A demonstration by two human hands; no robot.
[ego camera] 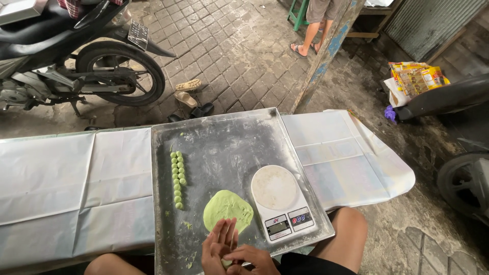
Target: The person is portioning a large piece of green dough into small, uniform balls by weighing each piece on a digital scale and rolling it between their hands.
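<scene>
With the left hand (pixel 219 247) laid flat, fingers pressed together, over the cupped right hand (pixel 253 258), a small green dough piece (pixel 226 263) sits between the palms; light, even circling should round it like the dough balls (pixel 178 179) beyond the fingertips.

A single head-worn camera looked steeply down from above the seated person's lap onto the metal tray (pixel 219 132), close enough that the tray filled the middle. Facing forward beyond the tray, it also took in the brick pavement (pixel 229 51) and a motorcycle (pixel 76 66).
</scene>
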